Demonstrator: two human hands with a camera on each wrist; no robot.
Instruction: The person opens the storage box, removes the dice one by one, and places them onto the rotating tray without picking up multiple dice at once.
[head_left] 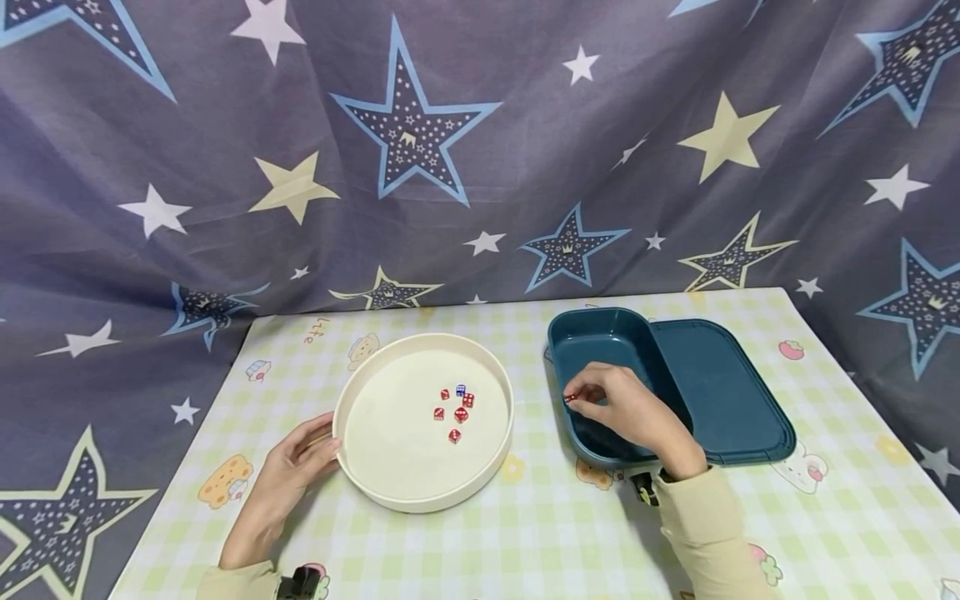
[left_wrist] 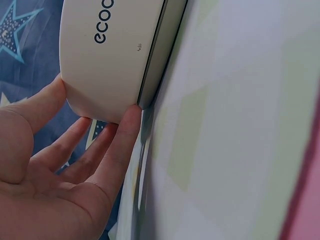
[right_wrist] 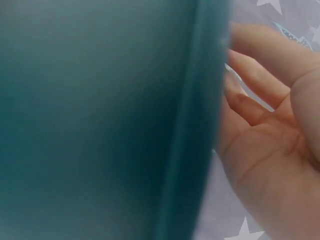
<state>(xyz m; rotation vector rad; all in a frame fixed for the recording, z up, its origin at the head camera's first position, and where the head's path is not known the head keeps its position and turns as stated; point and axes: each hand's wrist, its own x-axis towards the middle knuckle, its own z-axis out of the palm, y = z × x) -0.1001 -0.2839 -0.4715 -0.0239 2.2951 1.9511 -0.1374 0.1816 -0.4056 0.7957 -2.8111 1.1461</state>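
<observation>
A round cream tray (head_left: 397, 475) stands on the table, with several red dice (head_left: 461, 414) and a blue die (head_left: 461, 390) inside. My left hand (head_left: 292, 471) holds its left side, the thumb near the rim and the fingertips against the outer wall, as the left wrist view shows. Dark printed letters (left_wrist: 103, 22) mark that wall. Over the teal lunch box (head_left: 600, 321), my right hand (head_left: 618, 400) pinches a small red die (head_left: 570, 398) between thumb and fingertips, by the box's left wall. In the right wrist view the box wall (right_wrist: 195, 125) hides those fingertips.
A flat teal lid (head_left: 720, 392) lies against the right side of the box. The table wears a green checked cloth (head_left: 525, 533) with cartoon prints. Behind it hangs a grey-purple curtain (head_left: 495, 242) with stars.
</observation>
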